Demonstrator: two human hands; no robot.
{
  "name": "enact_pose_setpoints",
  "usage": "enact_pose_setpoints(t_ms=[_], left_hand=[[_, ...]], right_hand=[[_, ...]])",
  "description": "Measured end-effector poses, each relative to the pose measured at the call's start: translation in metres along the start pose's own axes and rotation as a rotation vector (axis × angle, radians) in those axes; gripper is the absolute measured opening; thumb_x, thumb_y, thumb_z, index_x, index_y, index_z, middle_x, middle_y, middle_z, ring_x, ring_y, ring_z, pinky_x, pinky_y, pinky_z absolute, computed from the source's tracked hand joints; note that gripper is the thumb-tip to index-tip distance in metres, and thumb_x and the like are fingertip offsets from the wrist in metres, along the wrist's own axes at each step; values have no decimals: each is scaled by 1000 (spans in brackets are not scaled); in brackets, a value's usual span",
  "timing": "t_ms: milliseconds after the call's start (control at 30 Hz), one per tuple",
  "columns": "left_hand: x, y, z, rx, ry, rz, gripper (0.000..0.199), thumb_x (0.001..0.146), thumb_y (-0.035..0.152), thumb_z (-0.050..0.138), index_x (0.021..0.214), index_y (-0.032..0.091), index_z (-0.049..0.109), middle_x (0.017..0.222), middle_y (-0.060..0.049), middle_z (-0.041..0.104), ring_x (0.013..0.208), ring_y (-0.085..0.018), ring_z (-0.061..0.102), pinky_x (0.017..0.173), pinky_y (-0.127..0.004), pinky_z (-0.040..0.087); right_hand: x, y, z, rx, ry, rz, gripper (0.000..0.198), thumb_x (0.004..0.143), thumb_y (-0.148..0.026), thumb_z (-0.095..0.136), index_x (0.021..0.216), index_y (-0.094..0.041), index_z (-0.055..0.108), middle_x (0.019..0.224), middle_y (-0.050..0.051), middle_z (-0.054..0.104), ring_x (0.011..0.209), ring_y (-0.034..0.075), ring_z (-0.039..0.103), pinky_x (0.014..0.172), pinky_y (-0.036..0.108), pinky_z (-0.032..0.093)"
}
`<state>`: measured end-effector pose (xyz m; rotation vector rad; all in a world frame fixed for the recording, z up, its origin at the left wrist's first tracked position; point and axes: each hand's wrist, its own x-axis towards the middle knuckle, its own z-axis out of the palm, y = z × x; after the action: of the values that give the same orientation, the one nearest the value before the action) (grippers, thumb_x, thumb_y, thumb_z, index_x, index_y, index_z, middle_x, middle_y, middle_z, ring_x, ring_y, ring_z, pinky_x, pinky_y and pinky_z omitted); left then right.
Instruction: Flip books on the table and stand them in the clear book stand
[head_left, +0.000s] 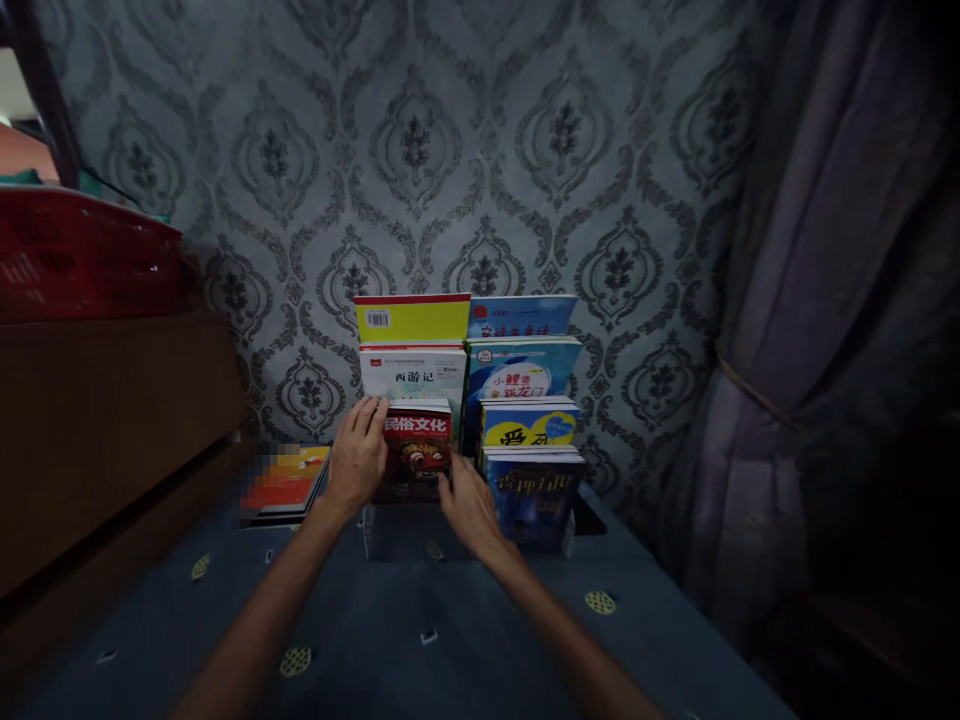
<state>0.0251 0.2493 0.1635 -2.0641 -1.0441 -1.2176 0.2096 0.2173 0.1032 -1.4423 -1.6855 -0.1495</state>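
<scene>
Between my two hands is a dark red book [417, 458] with a masked face on its cover, standing in the front left part of a clear stepped book stand [405, 532]. My left hand [358, 455] is closed on its upper left edge. My right hand [472, 508] grips its right side lower down, with the fingertips partly hidden. Behind it rise a white and green book [412, 370] and a yellow book [414, 322]. To the right are a dark blue book [534, 508], a yellow and blue book [525, 425] and light blue books [525, 368].
A small stack with an orange book [289, 482] lies at the left on the blue patterned cloth [367, 640]. Further left, a red basket [82, 250] rests on a brown cabinet [112, 430]. Patterned wallpaper [487, 150] backs the stand, and a tied curtain [780, 330] hangs at the right.
</scene>
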Motion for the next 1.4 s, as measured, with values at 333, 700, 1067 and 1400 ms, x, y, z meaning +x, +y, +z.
enact_pose_setpoints(t_ms=[333,700,1067,1400], left_hand=[[-14,-3,12,-94,72,-82,70,89,6,43,155,14,18,158,-21,25,149,-33,22,116,-54,32],[-10,-18,14,-262,86,-174,44,102,29,39,143,15,43,137,-16,58,128,-26,56,106,-44,47],[3,-21,15,-400,220,-286,31,99,27,45,117,16,67,114,-10,73,104,-22,70,93,-35,55],[5,-27,13,-631,228,-493,29,91,32,56,108,15,74,108,-9,75,100,-24,71,91,-36,54]], right_hand=[[32,-23,-18,180,212,-94,61,94,-21,35,154,-15,25,138,19,51,123,30,55,98,47,52],[53,-32,-31,-111,188,-147,45,97,-21,34,141,-15,46,128,18,56,96,28,67,75,39,57],[61,-36,-28,-247,194,-127,36,99,-18,34,128,-13,54,117,15,60,84,22,67,67,32,51],[64,-30,-24,-207,231,-165,36,98,-21,34,124,-13,57,113,14,61,79,20,64,63,31,48]])
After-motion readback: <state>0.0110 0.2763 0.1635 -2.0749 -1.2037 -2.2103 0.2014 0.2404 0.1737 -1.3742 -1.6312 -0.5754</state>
